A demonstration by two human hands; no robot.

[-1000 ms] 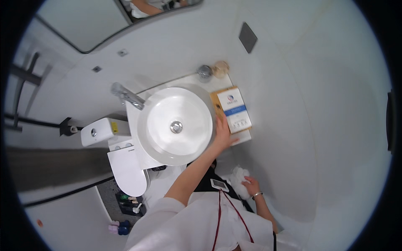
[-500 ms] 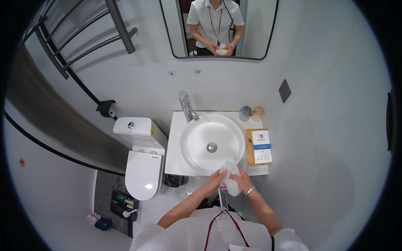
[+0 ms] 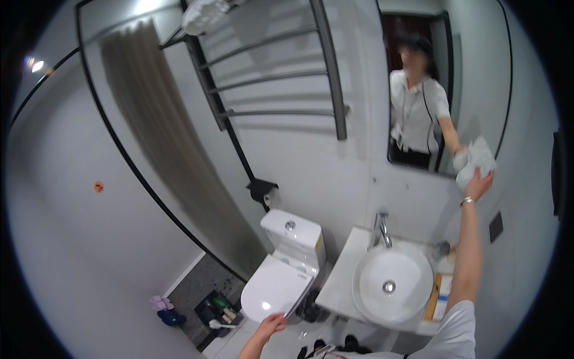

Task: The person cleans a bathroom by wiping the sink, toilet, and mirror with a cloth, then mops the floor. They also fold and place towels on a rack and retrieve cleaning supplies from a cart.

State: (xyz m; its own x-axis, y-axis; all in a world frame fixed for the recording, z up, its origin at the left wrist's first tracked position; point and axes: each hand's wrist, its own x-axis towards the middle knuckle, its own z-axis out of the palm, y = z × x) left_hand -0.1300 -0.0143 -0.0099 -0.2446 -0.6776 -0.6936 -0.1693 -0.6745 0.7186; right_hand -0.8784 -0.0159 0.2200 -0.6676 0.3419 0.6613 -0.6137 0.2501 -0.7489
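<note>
A crumpled white cloth (image 3: 476, 160) is gripped in my right hand (image 3: 480, 181), whose arm is stretched up and forward. The cloth lies against the lower right part of the mirror (image 3: 412, 90), and its reflection merges with it there. A bracelet circles the right wrist. My left hand (image 3: 272, 325) is low, in front of the toilet's closed white lid (image 3: 276, 287). Its fingers are loosely extended with nothing in them. Whether it touches the lid I cannot tell. Below the mirror stands a round white basin (image 3: 391, 281) with a chrome tap (image 3: 381, 230).
On the counter (image 3: 344, 281), right of the basin, a wooden tray (image 3: 431, 306) and cups are partly hidden by my right arm. A dark towel rack (image 3: 275, 78) hangs on the wall, left of the mirror. A black caddy (image 3: 215, 308) with cleaning tools sits on the floor.
Both hands were on the cloth over the basin's front edge. My right hand has carried it up to the mirror; my left has let go and moved left. The view has swung up and left.
</note>
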